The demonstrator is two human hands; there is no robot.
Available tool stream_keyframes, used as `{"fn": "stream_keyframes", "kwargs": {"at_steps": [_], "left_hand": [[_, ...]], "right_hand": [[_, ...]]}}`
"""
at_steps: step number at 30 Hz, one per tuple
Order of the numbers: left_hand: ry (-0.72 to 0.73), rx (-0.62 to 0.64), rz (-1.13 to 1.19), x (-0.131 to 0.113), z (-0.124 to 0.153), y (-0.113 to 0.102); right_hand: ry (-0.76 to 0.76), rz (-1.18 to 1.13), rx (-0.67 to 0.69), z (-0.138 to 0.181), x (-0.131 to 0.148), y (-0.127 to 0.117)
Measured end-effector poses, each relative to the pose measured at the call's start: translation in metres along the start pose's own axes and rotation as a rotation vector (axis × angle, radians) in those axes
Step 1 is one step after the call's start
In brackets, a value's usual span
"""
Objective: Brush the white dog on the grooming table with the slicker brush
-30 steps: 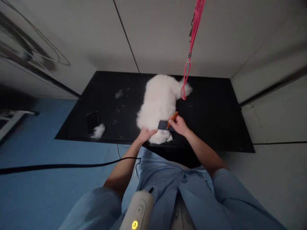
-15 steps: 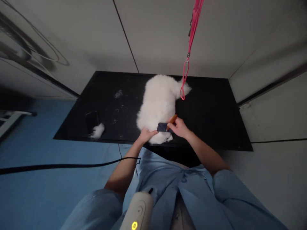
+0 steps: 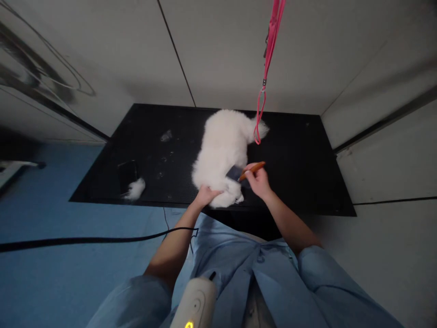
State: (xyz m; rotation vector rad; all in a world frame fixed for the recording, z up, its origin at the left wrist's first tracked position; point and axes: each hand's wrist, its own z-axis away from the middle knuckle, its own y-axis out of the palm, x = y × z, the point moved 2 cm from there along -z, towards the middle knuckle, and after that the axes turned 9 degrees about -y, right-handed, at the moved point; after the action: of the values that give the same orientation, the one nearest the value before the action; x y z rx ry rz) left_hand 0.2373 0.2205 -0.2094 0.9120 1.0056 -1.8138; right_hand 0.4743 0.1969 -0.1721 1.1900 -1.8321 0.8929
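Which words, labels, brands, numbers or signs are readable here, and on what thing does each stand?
No words, brands or numbers are readable.
White device: lit yellow sign, cut off by the frame; the mark above is too small to read.
Brush in the right hand: no lettering visible.

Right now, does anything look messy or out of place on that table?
Yes: a loose white clump lies by a dark object on the left of the table, with pale wisps nearby. They look like stray fur, apart from the white animal.

Brush in right hand now turned, handle swung flatter, pointing away from dog, its head farther from left hand.
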Motion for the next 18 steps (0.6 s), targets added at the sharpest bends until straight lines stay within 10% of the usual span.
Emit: {"fn": "stream_keyframes", "kwargs": {"at_steps": [2,6,10,14,18], "left_hand": [[0.018,0.019,-0.009,-0.0007,0.0001,-0.0005],[0.082,0.025,-0.031,-0.0040,0.0026,-0.0001],[0.067,0.036,-0.064,-0.0083,0.0073,0.0014],[0.079,0.037,-0.087,-0.0096,0.0084,0.0015],[0.088,0.029,-0.086,-0.0073,0.0058,0.0028]], "right_hand": [[0.080,-0.027,0.103,0.0020,-0.0027,0.0014],[0.050,0.060,-0.190,0.0057,-0.0047,-0.0064],[0.121,-0.047,0.068,0.0067,-0.0069,0.0012],[0.059,0.023,-0.178,0.0019,-0.0047,-0.0048],[0.029,-0.019,0.096,0.0000,0.0002,0.0032]]}}
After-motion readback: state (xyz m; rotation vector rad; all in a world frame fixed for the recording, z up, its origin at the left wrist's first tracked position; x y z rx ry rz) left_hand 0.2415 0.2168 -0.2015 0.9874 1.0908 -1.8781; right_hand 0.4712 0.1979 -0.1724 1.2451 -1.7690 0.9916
